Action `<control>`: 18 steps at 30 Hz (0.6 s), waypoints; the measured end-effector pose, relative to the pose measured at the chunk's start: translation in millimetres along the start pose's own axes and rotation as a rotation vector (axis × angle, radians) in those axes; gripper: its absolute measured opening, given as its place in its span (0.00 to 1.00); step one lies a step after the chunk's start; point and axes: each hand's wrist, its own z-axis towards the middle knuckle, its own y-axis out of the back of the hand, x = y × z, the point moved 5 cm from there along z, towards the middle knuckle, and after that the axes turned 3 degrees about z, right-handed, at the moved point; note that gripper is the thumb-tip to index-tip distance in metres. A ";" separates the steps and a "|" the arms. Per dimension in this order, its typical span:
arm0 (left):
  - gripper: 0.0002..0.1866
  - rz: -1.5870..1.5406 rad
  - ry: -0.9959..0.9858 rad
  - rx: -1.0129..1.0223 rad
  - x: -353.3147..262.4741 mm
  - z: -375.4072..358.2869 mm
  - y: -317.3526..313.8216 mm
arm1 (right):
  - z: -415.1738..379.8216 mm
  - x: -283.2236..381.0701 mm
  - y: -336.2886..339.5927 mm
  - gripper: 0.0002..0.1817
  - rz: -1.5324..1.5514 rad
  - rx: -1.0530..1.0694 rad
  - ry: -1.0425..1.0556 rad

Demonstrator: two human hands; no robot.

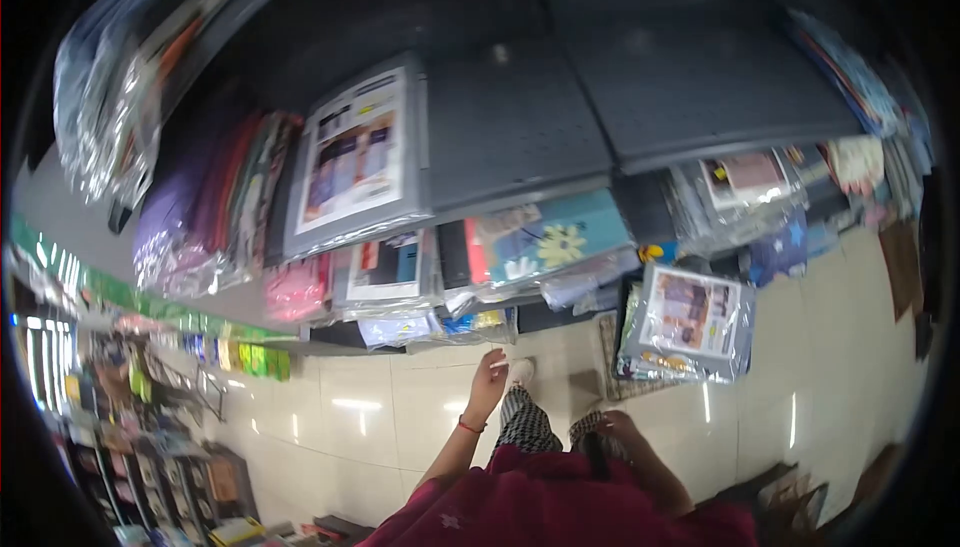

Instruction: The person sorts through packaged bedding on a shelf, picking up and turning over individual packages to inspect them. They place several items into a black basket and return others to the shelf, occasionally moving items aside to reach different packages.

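My left hand (489, 380), with a red string at the wrist, hangs over the tiled floor just below the shelf edge, its fingers loosely curled. Whether it holds anything is too blurred to tell. Lower and to the right, my right hand (617, 427) rests near my checked trousers (528, 419), its fingers smeared. Nearest to it is a stack of plastic-wrapped packages (692, 317) over a mat. On the grey shelf (500, 127) stands a large wrapped package with a printed label (352, 152); below it lies a teal package with flowers (555, 237).
Wrapped folded textiles (215, 197) stand in a row at the left of the shelf. More packages (745, 187) lie on the lower right shelf. A patterned mat (630, 387) is on the floor. Racks with goods (160, 477) stand at the lower left; bags (795, 497) lie lower right.
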 end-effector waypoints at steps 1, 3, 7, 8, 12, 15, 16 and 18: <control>0.19 -0.006 0.009 -0.053 -32.0 4.1 16.6 | 13.1 15.7 -8.0 0.16 -0.144 0.102 0.054; 0.16 0.121 -0.218 -0.194 -74.9 14.4 54.5 | 23.0 75.0 -1.0 0.16 0.162 0.050 -0.264; 0.17 0.235 -0.492 -0.451 -171.4 30.3 135.6 | 69.0 217.9 34.9 0.15 0.421 -0.075 -0.160; 0.17 0.274 -0.567 -0.500 -190.4 34.1 154.8 | 87.1 235.4 45.3 0.15 0.473 -0.072 -0.027; 0.18 0.448 -0.843 -0.633 -236.9 62.7 216.5 | 130.7 371.0 76.4 0.17 0.270 -0.199 0.151; 0.19 0.676 -0.746 -0.680 -263.1 86.8 239.5 | 151.6 437.2 64.4 0.16 0.283 -0.245 0.231; 0.20 0.709 -0.751 -0.637 -259.4 95.1 242.4 | 154.0 450.7 53.7 0.16 0.311 -0.240 0.261; 0.21 0.779 -0.760 -0.548 -250.5 109.3 248.6 | 157.4 469.4 31.8 0.16 0.367 -0.226 0.318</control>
